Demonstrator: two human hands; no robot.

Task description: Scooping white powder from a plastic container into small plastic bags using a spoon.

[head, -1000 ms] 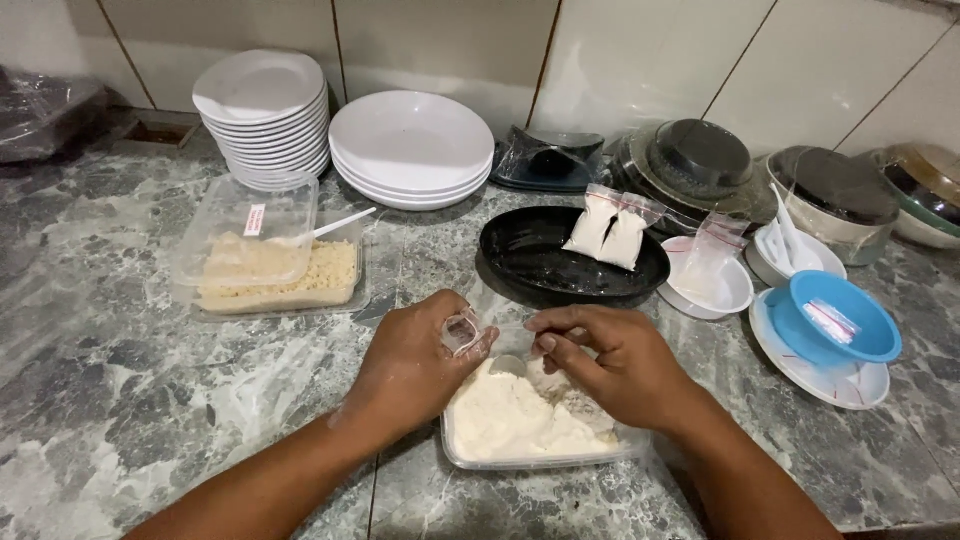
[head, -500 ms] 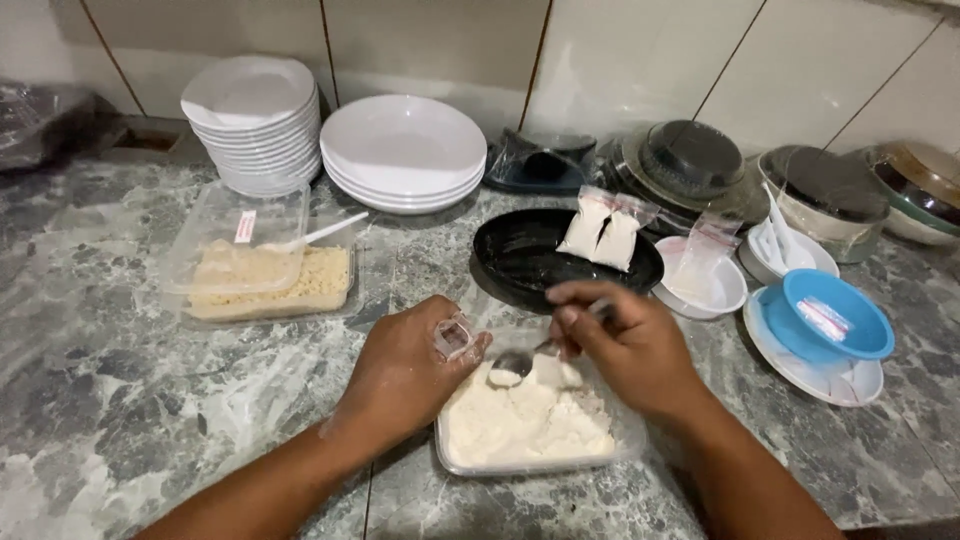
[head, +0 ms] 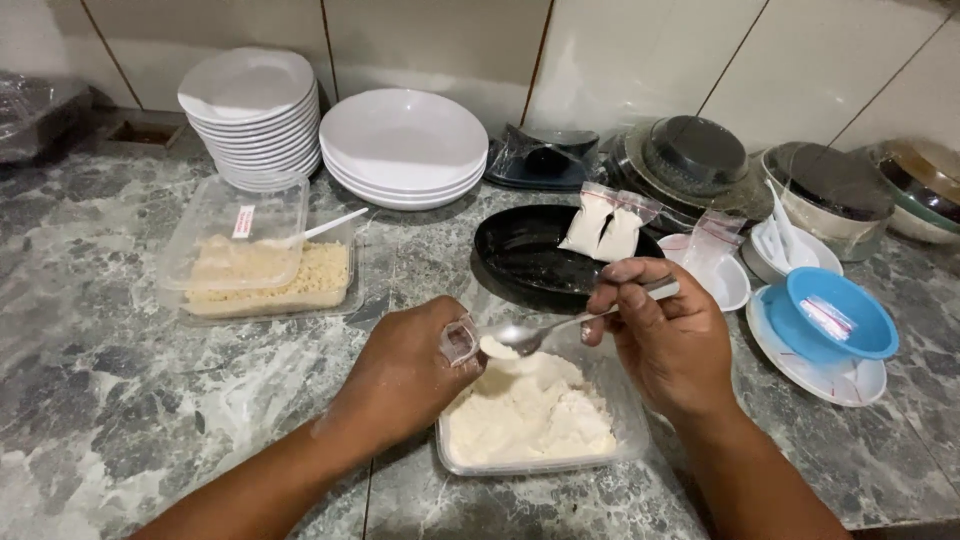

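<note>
My left hand [head: 405, 375] holds a small clear plastic bag [head: 460, 340] open at the near left rim of a clear tub of white powder [head: 530, 420]. My right hand [head: 665, 335] grips a metal spoon [head: 530, 335] by its handle. The spoon's bowl carries a little white powder and sits level at the mouth of the bag, just above the tub. Beyond the tub lies a black plate [head: 545, 260] with two small filled bags of white powder [head: 605, 228] on its far right side.
A second clear tub of yellowish crumbs [head: 265, 270], lid and white spoon resting in it, stands at the left. Stacks of white plates [head: 255, 115] and wide white plates [head: 405, 145] line the wall. Small white dishes, a blue bowl [head: 830, 315] and lidded pots [head: 830, 200] crowd the right.
My right hand has lifted the spoon out of the white powder and brought it left and up to the mouth of the small bag. My left hand stays by the tub's rim.
</note>
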